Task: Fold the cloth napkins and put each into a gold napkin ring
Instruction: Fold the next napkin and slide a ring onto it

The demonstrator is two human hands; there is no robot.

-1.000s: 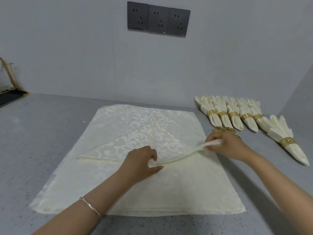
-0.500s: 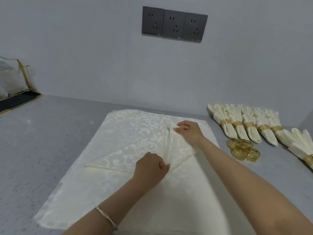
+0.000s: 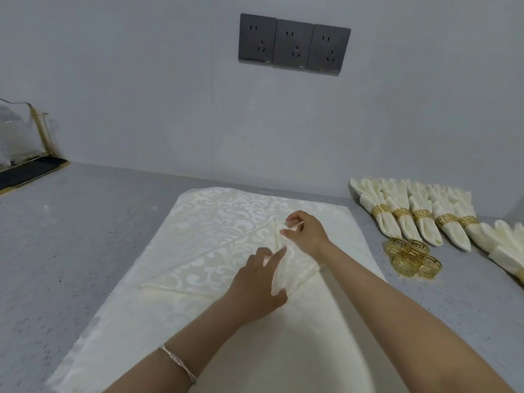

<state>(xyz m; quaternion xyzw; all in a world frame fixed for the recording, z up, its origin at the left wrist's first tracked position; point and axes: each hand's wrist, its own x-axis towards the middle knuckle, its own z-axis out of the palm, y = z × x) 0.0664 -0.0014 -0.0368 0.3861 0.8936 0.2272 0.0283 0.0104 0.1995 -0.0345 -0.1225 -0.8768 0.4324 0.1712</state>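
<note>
at the far right of the counter [image 3: 85,236], at least six finished napkins [image 3: 419,222] lie in a row, each cinched in a gold band; this part is judged done. just near of them sits a cluster of loose gold rings [image 3: 412,258], so more napkins are likely due. at centre, the working napkin [image 3: 215,268] lies on a larger spread of like cloth [image 3: 326,321], folded to a triangle, its right corner brought up to the far point. right hand [image 3: 307,232] pinches that corner narrowly between thumb and fingertips; left hand [image 3: 255,290] lies spread, fingers straight, pressing the centre crease. cloth is cream damask, scroll-patterned, soft. folding incomplete; ringing not yet begun
</note>
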